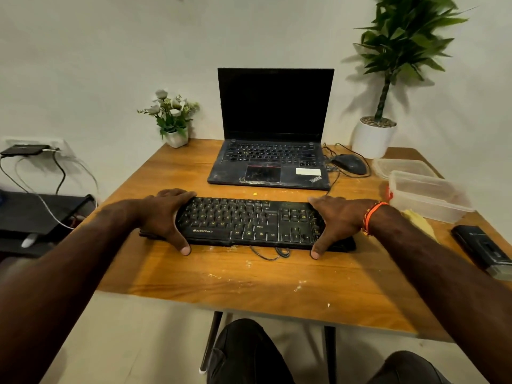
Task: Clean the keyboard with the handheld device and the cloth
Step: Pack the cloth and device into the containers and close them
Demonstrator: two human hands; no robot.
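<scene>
Both hands, left hand [163,217] and right hand [336,221], fingers clamped on the ZEBRONICS keyboard's [246,223] ends.

Both hands [163,217] [336,221] gripping black keyboard [249,221] ends.

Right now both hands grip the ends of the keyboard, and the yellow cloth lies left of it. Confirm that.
Not quite. In the head view the left hand and right hand do grip the keyboard ends, but the yellow cloth lies to its right.
</scene>
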